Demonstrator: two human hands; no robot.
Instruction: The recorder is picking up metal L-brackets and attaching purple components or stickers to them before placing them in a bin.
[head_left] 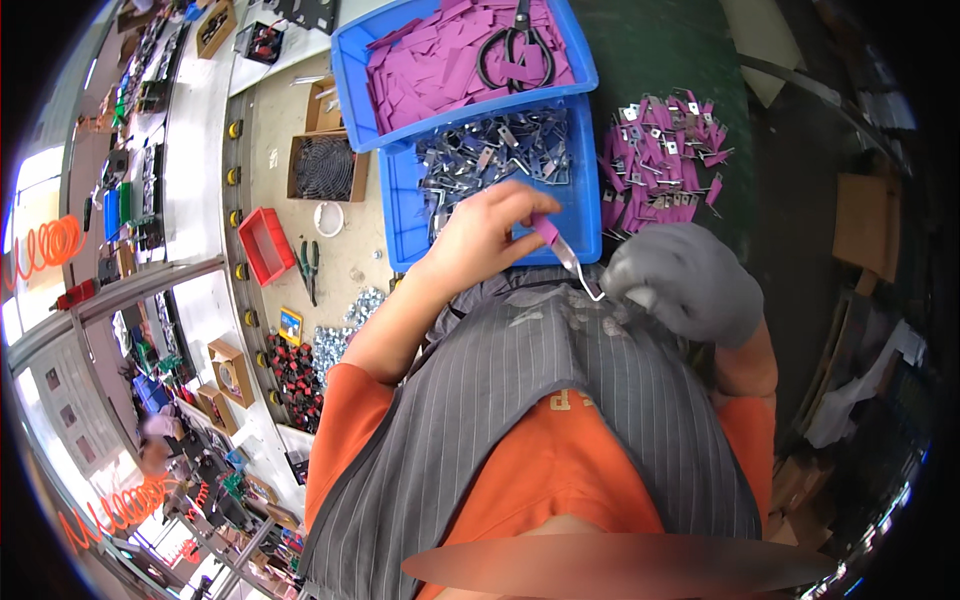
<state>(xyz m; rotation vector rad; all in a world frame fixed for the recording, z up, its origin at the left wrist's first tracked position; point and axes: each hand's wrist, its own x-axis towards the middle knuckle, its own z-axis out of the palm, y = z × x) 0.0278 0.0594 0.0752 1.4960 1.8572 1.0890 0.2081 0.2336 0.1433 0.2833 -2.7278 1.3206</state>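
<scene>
The bare left hand (490, 228) is raised in front of the person's body, and its fingers are closed on a metal piece (567, 256) by the purple sleeve (546, 230) which covers its upper end. The metal piece hangs tilted, and its thin hooked end points down toward the right hand (685, 283). This right hand wears a grey glove, and its fingers are curled just beside the hook. Because the glove hides the fingertips, I cannot tell if they grip anything or only come near.

The metal piece is over the front edge of the lower blue bin (398, 200), close above the striped apron (480, 370). In this bin lie many loose metal brackets (490, 150). The upper blue bin (347, 45) stands behind it and is filled with flat purple sleeves (420, 60); black-handled scissors (487, 62) rest on them. To the right of the bins, on a dark green surface (660, 50), there is a heap of sleeved pieces (665, 160).

On the table (275, 110) at the left are a red tray (265, 248), pliers (309, 272) with dark handles, and a cardboard box (298, 180) containing something dark and coiled.
</scene>
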